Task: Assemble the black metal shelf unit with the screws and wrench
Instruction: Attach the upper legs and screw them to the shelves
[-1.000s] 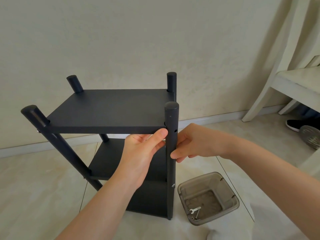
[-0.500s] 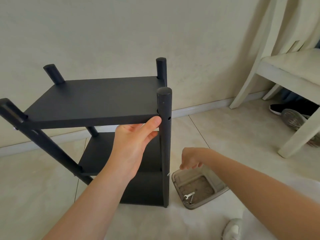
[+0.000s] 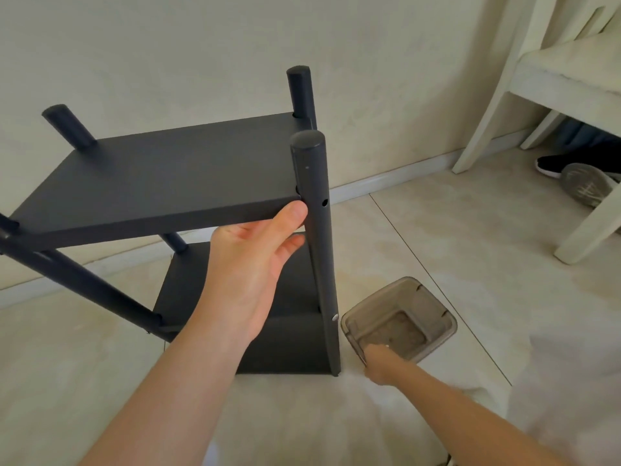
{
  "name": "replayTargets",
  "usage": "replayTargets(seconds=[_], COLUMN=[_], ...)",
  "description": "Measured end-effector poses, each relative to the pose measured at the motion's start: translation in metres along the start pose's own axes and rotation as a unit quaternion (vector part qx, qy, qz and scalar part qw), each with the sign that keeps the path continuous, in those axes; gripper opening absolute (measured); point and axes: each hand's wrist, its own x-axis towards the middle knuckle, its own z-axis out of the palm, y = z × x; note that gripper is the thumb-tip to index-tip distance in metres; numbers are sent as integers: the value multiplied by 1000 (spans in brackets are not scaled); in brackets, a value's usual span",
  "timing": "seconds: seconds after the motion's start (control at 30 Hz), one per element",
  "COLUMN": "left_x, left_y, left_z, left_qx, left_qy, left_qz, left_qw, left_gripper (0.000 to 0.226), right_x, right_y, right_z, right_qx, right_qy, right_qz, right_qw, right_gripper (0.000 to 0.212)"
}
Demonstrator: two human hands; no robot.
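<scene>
The black metal shelf unit [image 3: 174,176] stands on the floor in front of me, with round posts at its corners. My left hand [image 3: 255,260] grips the front edge of the top shelf beside the near right post [image 3: 316,230], thumb on the edge, fingers underneath. An empty screw hole [image 3: 324,202] shows in that post; lower down a silver screw head [image 3: 334,317] sits in it. My right hand [image 3: 378,363] reaches into the clear grey plastic tub [image 3: 433,307] on the floor to the right of the post. Its fingers are blurred and the tub's contents are hidden.
A cream wooden chair [image 3: 551,95] stands at the right against the wall. Under it lie a black shoe [image 3: 551,163] and a grey slipper [image 3: 584,183]. Something white [image 3: 564,381] fills the lower right. Tiled floor spreads around the shelf.
My right hand left the near right post, dropped down and reached into the tub. My left hand kept its hold on the top shelf edge. The view shifted slightly.
</scene>
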Motion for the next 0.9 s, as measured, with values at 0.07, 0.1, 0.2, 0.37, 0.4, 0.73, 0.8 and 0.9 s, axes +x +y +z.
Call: replayTargets(seconds=[0.07, 0.1, 0.2, 0.37, 0.4, 0.73, 0.8, 0.9], left_x=[0, 0, 1, 0, 0, -3, -3, -2], left_y=[0, 1, 0, 0, 0, 2, 1, 1], left_z=[0, 0, 0, -1, -1, 1, 1, 1], left_qx=[0, 1, 7, 10, 14, 29, 29, 34], left_qy=[5, 7, 8, 1, -1, 12, 15, 27], left_qz=[-2, -1, 0, 1, 1, -4, -4, -5], left_qw=[1000, 1000, 1000, 1000, 1000, 999, 999, 999], left_gripper=[12, 11, 10, 10, 10, 9, 9, 9], right_x=[-2, -5, -14, -22, -26, -20, -10, 4], right_y=[5, 6, 12, 31, 35, 57, 56, 47], right_z=[-4, -6, -11, -11, -11, -19, -13, 0], right_qx=[-37, -57, -133, -167, -169, -11, -6, -5], right_qy=[-27, -39, -54, -67, -58, -41, 17, 11], right_qz=[-18, -19, -23, -29, -31, -52, -17, 16], right_qw=[999, 997, 989, 983, 983, 998, 1000, 1000], right_gripper=[33, 24, 15, 32, 30, 20, 31, 32])
